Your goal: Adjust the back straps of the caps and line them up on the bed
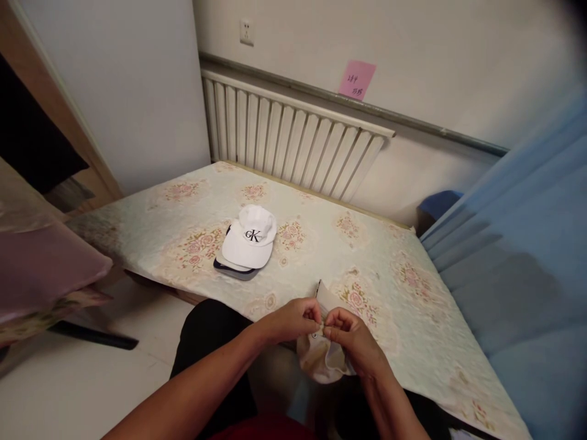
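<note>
- Beige fabric shapes the cap (321, 360) held at the table's near edge, right of its middle; its crown hangs over the lap and its brim points in over the tabletop.
- Left hand (298, 318): fingers curled, thumb and fingertips pinched closed on the cap's back strap.
- Right hand (353, 336): likewise pinched closed on the strap, fingertips almost meeting the left hand's, just beside a small round metal fitting.
- Floral-patterned table (316, 256): left of the hands, set in from the near edge, a white cap (250, 241) with black lettering lies on other caps, whose grey and dark brims (236, 273) stick out beneath.
- Blue curtain (518, 256) hangs along the table's right edge.
- White radiator (293, 134) stands beyond the far edge, below a pink note (358, 79).
</note>
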The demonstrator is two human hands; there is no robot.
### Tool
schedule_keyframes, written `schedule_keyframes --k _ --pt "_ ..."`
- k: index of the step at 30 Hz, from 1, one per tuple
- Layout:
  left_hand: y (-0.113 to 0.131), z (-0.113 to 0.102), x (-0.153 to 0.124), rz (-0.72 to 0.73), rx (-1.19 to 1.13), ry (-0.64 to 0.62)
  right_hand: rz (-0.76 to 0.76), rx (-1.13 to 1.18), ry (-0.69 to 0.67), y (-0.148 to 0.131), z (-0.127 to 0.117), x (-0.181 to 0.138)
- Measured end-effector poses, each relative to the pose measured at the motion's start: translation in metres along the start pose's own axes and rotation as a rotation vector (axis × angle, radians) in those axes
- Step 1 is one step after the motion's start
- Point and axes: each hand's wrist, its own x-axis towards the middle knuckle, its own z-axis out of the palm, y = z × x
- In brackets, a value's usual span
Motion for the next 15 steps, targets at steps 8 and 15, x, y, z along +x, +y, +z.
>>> schedule_keyframes --k 8,15 --pt "-0.0009 -0.0001 0.0 0.006 -0.071 -0.017 0.025 0.176 -0.081 -0.0005 0.0029 -0.0007" --pt "-0.003 -0.0004 0.0003 0.014 -0.154 -0.044 0.016 0.197 -0.087 0.0037 0.0038 0.0022"
